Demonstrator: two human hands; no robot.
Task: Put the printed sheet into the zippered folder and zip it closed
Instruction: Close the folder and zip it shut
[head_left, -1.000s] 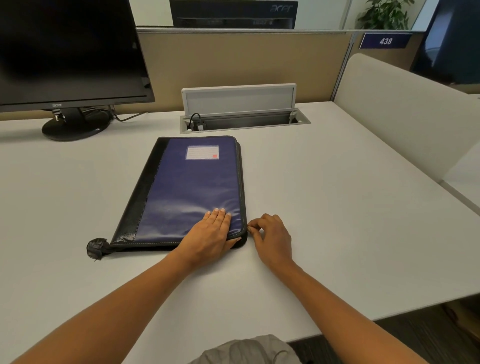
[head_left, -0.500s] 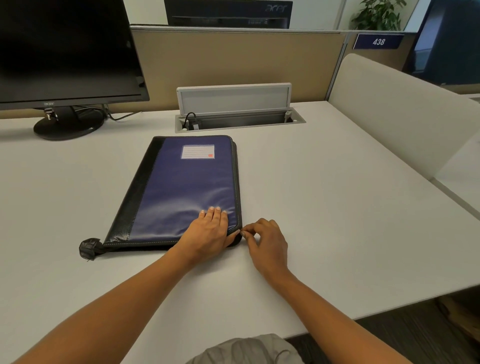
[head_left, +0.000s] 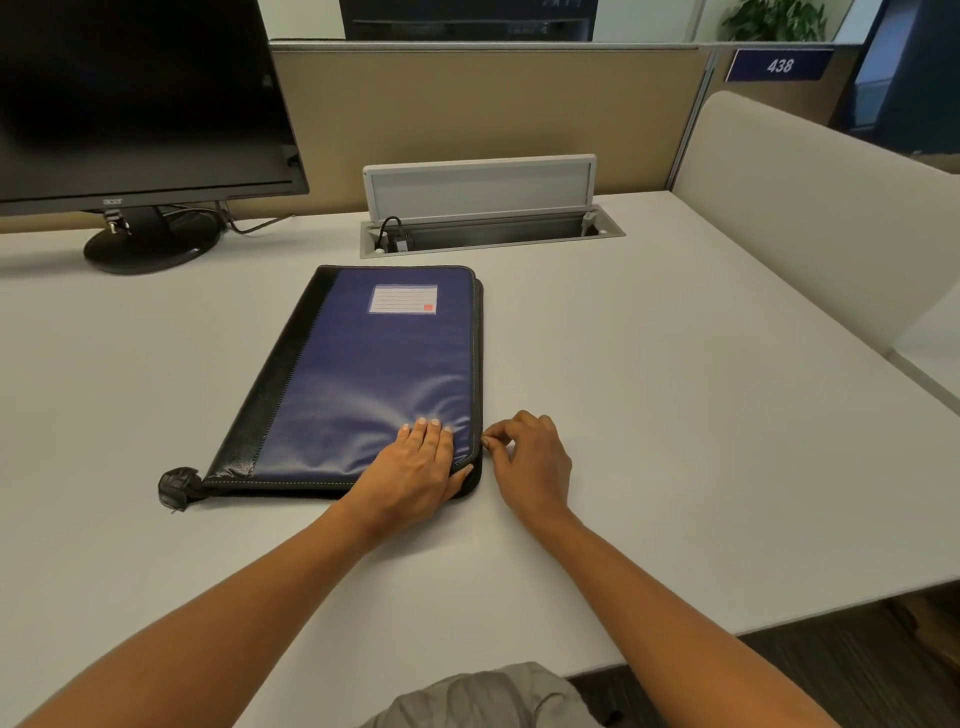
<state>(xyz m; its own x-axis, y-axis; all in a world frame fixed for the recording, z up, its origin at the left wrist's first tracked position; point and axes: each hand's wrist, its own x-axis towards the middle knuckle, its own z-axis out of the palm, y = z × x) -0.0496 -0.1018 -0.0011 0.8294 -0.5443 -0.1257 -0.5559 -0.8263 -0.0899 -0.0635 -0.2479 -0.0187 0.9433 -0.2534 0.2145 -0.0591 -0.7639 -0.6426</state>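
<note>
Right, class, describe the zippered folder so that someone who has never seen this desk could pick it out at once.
On the white desk, look in front of the open grey cable box, right of the black monitor. The folder lies flat there, the left hand pressing its near corner. It alone on the desk is blue, with a black spine strip and a white label.
</note>
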